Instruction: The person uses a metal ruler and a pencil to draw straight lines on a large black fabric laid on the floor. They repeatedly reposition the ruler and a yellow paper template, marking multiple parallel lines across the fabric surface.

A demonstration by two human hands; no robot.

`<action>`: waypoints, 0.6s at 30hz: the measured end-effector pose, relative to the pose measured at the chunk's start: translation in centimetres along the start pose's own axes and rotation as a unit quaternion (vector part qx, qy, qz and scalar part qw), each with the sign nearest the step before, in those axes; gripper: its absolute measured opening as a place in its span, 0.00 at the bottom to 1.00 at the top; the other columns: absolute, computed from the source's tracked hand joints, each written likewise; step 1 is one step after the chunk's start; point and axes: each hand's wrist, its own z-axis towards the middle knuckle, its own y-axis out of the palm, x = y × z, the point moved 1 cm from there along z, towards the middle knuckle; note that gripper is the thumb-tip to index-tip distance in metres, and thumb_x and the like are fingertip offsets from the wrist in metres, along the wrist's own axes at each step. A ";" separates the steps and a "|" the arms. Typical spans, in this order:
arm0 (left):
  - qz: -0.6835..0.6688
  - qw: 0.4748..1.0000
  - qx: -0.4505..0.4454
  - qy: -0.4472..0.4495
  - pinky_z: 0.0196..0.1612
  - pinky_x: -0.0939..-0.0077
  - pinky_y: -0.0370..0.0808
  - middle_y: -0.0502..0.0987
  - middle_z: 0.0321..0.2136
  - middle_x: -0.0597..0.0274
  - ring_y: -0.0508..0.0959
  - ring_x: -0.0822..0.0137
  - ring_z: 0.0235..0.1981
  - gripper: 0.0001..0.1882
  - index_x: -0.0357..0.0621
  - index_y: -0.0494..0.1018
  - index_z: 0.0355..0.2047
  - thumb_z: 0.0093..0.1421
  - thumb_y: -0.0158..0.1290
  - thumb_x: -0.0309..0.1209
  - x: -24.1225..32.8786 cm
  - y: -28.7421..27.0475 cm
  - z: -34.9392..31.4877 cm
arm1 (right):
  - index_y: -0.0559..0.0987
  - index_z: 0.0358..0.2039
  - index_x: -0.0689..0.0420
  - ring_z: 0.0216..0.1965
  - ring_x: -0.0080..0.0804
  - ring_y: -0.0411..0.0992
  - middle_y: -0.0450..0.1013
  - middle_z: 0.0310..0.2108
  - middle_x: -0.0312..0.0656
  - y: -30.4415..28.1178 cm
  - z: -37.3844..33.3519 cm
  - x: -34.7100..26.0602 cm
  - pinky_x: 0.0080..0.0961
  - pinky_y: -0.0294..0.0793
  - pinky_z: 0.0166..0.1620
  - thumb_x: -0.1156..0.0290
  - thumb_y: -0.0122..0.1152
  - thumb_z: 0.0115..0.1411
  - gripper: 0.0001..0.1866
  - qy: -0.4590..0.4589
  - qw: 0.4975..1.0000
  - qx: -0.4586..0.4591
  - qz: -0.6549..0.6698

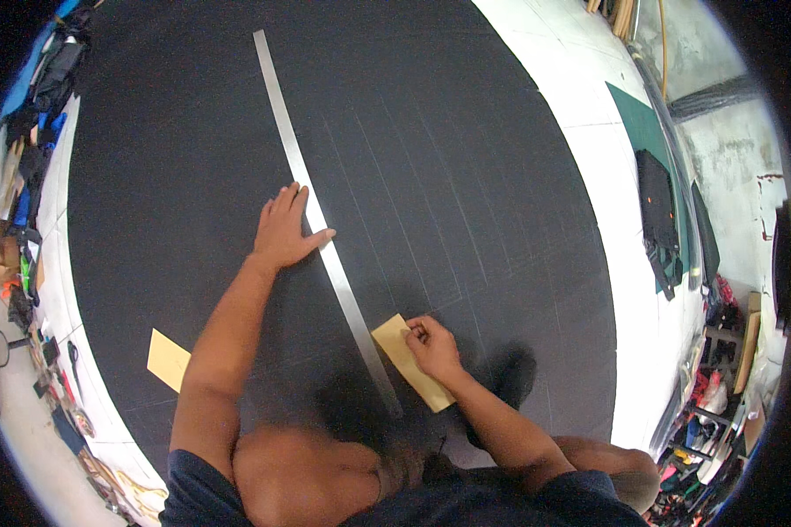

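Note:
A large black cloth is spread beneath me, with thin pale lines drawn on it. Across it lies a long metal straightedge, running from the far side to near my knees. My left hand rests on the straightedge about midway, fingers spread and thumb out to its right edge. My right hand is closed in a pinch over the upper part of a yellow rectangular card. That card lies just right of the straightedge's near end. Whatever is between the right fingertips is hidden.
Another yellow card lies on the cloth left of my left forearm. White floor tiles border the cloth. A black bag lies on a green sheet at right. Assorted clutter lines both sides.

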 end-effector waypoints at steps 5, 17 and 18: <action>0.009 0.991 0.132 0.009 0.73 0.45 0.52 0.63 0.70 0.45 0.60 0.48 0.73 0.34 0.38 0.63 0.69 0.69 0.53 0.45 -1.6 2.6 -0.3 | 0.81 0.48 0.63 0.35 0.20 0.74 0.78 0.34 0.33 -0.9 6.3 -2.7 0.25 0.76 0.42 0.71 0.64 0.67 0.12 -0.057 0.995 0.003 0.085; -0.002 0.985 0.171 0.011 0.73 0.45 0.55 0.69 0.65 0.50 0.63 0.51 0.71 0.30 0.40 0.68 0.65 0.68 0.54 0.42 -0.3 3.4 -0.6 | 0.85 0.43 0.60 0.39 0.39 0.83 0.84 0.36 0.47 2.9 27.2 -18.9 0.34 0.79 0.46 0.62 0.68 0.63 0.15 -0.149 0.981 0.121 -0.031; -0.002 0.985 0.172 0.012 0.72 0.45 0.55 0.69 0.65 0.51 0.64 0.51 0.71 0.29 0.40 0.68 0.65 0.68 0.54 0.42 -0.2 3.4 -0.5 | 0.86 0.43 0.60 0.40 0.40 0.83 0.84 0.37 0.47 3.2 28.5 -20.0 0.35 0.79 0.47 0.61 0.68 0.63 0.15 -0.157 0.979 0.127 -0.029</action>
